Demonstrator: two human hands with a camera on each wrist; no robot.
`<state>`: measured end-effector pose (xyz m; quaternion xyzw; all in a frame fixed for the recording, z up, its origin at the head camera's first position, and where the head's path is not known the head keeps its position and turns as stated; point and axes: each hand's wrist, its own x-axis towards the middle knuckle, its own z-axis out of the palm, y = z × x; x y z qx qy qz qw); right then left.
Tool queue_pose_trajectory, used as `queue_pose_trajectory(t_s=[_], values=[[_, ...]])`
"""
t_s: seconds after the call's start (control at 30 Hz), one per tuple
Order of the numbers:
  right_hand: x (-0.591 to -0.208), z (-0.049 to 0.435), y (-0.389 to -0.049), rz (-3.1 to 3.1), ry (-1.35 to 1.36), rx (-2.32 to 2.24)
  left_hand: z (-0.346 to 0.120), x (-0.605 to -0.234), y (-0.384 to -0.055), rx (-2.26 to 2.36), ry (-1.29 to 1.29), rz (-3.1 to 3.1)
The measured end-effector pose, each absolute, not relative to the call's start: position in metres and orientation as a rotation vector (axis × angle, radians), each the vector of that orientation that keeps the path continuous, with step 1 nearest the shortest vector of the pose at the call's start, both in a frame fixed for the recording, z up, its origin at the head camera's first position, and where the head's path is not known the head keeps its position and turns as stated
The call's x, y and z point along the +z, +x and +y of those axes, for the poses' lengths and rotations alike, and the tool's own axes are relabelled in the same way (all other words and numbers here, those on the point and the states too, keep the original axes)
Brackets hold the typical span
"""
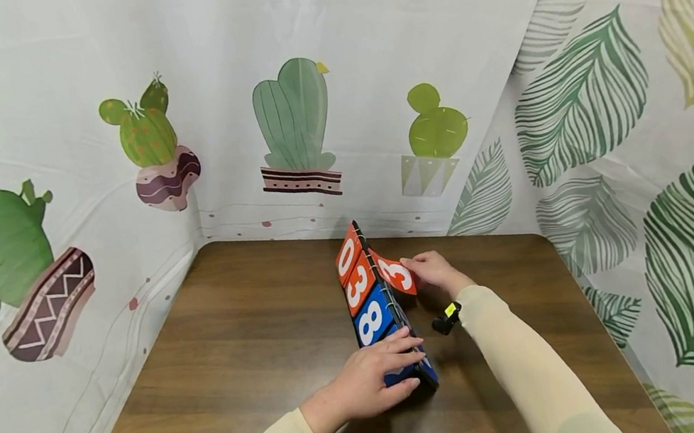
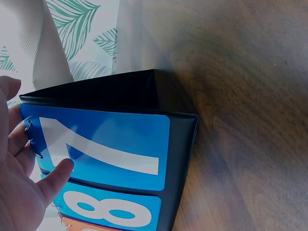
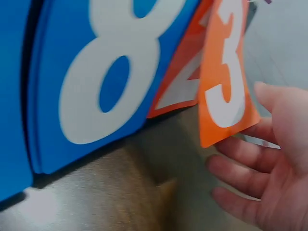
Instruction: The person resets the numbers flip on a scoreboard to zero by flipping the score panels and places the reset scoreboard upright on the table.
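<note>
A tent-shaped flip scoreboard (image 1: 373, 322) with red and blue number cards on rings stands on the table. My left hand (image 1: 368, 378) rests across its near end, with fingers laid over the top ridge. In the left wrist view, one finger touches the blue 7 card (image 2: 110, 149) close to its rings. My right hand (image 1: 433, 271) pinches the free edge of a red number 3 card (image 1: 396, 274) on the scoreboard's right side. In the right wrist view, that card hangs away from the board, with a red card (image 3: 180, 86) partly showing behind it.
The brown wooden table (image 1: 238, 329) extends around the scoreboard. A white curtain (image 1: 210, 32) printed with cacti hangs behind it, and a leaf-printed one (image 1: 602, 144) at the right. Black wrist devices, one of them (image 1: 446, 319) under the right wrist, hang below both wrists.
</note>
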<state>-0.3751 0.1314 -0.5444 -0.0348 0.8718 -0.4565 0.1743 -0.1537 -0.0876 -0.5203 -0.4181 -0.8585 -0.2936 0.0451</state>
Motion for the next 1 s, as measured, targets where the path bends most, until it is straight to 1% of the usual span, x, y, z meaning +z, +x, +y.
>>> queue_pose_trajectory(t_s=[0.3, 0.63, 0.8, 1.0], values=[[-0.523, 0.155, -0.382, 2.173, -0.111, -1.340, -0.088, -0.519, -0.153, -0.892, -1.267, -2.643], [-0.489, 0.177, -0.384, 1.910, -0.117, -1.644, -0.087, -0.519, -0.153, -0.893, -1.266, -2.642], [-0.465, 0.176, -0.381, 1.913, -0.200, -1.672, -0.088, -0.519, -0.152, -0.883, -1.261, -2.643], [-0.435, 0.162, -0.371, 1.953, -0.292, -1.708, -0.087, -0.520, -0.153, -0.889, -1.260, -2.644]])
